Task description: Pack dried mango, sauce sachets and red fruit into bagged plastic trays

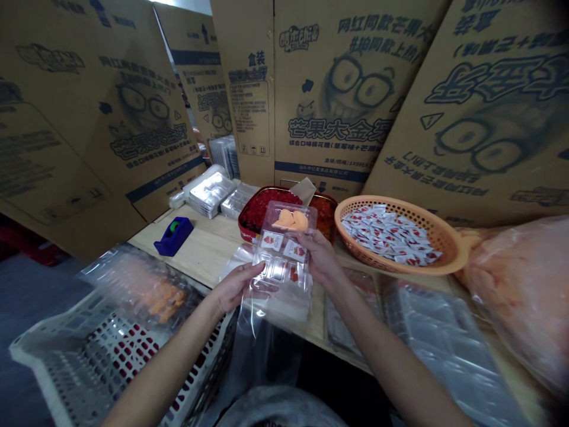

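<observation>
A clear plastic compartment tray (278, 268) is held tilted above the table. Orange, heart-like pieces (291, 220) fill its far compartment, small printed sachets (272, 240) lie in the middle ones, and a bit of red shows lower down. My left hand (240, 286) grips its near left edge, thumb on top, where loose clear film (255, 311) hangs down; whether the film wraps the tray is hard to tell. My right hand (319, 256) pinches the right edge beside the orange pieces. Just behind stands a red tin (243, 228) with red and orange-red contents.
An orange basket (448, 252) of sachets stands right, near a large bag of orange pieces (524, 290). Empty clear trays (444, 338) lie at front right. Left are a blue tape dispenser (173, 237), stacked trays (211, 193) and a white crate (57, 350). Cardboard boxes (329, 118) wall the back.
</observation>
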Demonstrator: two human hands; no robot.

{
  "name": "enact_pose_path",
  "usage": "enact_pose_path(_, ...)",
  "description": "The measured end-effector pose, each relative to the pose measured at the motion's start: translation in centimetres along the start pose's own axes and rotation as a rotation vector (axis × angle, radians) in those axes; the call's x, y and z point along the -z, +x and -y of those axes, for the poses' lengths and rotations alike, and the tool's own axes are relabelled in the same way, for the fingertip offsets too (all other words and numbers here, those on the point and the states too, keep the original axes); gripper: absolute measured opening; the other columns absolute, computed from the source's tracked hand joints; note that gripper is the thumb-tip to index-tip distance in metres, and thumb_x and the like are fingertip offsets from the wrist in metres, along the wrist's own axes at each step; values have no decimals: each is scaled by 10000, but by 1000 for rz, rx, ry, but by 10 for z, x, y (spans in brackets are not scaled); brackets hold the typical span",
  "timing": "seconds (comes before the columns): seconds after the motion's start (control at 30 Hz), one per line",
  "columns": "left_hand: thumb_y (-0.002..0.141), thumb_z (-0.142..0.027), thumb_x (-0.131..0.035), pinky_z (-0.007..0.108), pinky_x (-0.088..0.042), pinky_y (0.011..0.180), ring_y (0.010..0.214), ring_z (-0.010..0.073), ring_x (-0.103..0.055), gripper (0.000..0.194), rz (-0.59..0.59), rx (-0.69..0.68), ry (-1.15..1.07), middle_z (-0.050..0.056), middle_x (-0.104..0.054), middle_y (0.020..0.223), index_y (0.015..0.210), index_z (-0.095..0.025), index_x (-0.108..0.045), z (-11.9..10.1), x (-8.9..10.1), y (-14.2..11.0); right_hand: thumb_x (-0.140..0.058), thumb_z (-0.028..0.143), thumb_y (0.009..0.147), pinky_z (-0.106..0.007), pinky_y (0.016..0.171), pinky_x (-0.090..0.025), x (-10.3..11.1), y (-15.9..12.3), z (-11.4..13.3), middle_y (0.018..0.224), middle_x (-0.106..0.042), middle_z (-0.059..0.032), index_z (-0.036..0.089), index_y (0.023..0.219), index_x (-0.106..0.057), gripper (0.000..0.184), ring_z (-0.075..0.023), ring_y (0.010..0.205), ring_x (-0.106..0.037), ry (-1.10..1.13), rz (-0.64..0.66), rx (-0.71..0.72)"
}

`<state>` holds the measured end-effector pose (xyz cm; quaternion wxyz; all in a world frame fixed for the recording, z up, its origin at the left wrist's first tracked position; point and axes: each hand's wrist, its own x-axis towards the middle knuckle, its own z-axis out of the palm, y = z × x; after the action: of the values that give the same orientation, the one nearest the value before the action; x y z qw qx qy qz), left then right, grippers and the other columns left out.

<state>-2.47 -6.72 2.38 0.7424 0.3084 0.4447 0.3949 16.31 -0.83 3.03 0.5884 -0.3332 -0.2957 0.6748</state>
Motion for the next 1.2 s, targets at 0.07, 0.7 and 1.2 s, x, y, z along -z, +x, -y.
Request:
enact_pose_path(0.07,719,-356,-654,333,-531,671,758,212,-658,324,0,-14,-12,102,-682,927,962,-141,-630,2,-1,0,-781,263,552,-235,549,-473,-1,-1,0,684,-660,49,212,758,-560,306,-105,567,-584,-16,18,-29)
enact_pose_path(0.7,673,-239,-701,315,-512,670,592,166,-635,231,-69,-118,-261,44,-681,683,866,-130,-634,8,0,4,-709,292,651,-210,597,-470,-9,-4,8,857,-658,46,292,987,-618,348,-116,716,-593,-258,180,50)
enact_pose_path(1.2,621,-236,-741,281,-500,616,584,151,-627,257,-183,-165,-283,37,-681,680,825,-116,-641,3,-4,-7,-664,365,674,-231,533,-352,-8,-20,-4,585,-543,19,168,558,-621,233,-107,574,-474,-827,498,102)
